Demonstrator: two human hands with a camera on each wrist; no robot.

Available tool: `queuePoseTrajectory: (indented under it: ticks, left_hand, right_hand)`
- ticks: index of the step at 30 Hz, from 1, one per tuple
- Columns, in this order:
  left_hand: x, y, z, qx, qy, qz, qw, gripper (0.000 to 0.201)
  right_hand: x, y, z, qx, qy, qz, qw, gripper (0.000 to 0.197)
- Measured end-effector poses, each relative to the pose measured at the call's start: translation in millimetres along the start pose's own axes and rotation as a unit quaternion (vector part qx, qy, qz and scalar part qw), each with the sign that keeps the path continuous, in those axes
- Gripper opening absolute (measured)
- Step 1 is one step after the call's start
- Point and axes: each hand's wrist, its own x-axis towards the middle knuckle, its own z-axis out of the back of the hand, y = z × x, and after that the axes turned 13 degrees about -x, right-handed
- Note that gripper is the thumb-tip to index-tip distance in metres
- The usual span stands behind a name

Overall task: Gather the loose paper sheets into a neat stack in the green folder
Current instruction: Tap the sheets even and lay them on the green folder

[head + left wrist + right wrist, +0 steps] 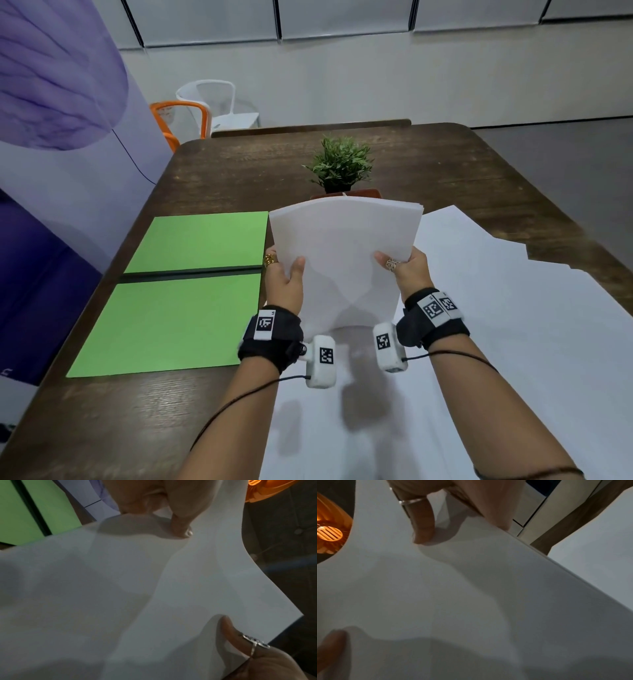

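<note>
A stack of white paper sheets stands upright on its lower edge, bowed a little, held between both hands. My left hand grips its left edge, thumb on the near face. My right hand grips the right edge the same way. The wrist views show the sheet stack filling the frame, with a thumb of my left hand and of my right hand pressed on it. The green folder lies open and flat on the table, left of the hands, with nothing on it.
More white paper covers the brown table to the right and under my arms. A small potted plant stands just behind the held stack. An orange chair and a white chair sit past the far edge.
</note>
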Motion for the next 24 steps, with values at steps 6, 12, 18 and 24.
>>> queuePoseTrajectory:
  ticks: [6,12,18,24]
  left_hand:
    - [-12,-2,4,0.035,-0.024,-0.044,0.998,0.035]
    - [-46,36,28,0.141,-0.014,0.035,0.989,0.047]
    - [-45,37,36,0.243,-0.034,0.091,0.965,0.037]
    - [-13,7,113,0.275,-0.084,0.077,0.955,0.032]
  right_hand:
    - [-8,-6,-2,-0.008,-0.015,0.026,1.0,0.018]
    - [-21,-56,-6,-0.129,0.033,0.0,0.991,0.034]
    - [-22,-55,-24,-0.151,0.03,-0.01,0.988,0.043]
    - [-43,-38,-98,-0.187,0.094,-0.011,0.978,0.051]
